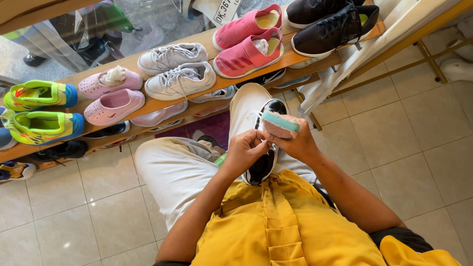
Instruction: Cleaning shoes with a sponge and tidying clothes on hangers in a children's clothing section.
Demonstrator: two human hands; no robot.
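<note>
Sneaker (266, 148), black and white, rests on my right thigh (251, 106); light, stiff-soled, best held by its sole. Left hand (245, 150) pinches its laces; right hand (295, 140) grips a soft sponge (280, 124).

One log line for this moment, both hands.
left hand: gripping black-and-white sneaker on lap | right hand: holding pink-and-teal sponge | wooden shoe shelf ahead

The scene is bright, with soft daylight that seems to come from the top of the frame. The pale floor tiles (409, 148) reflect a small glare spot at the lower left. Shadows are gentle, darkest under the wooden shoe shelf (148, 106). Focus is sharp in the centre. Straight lines bend a little near the edges, as with a wide lens.
</note>
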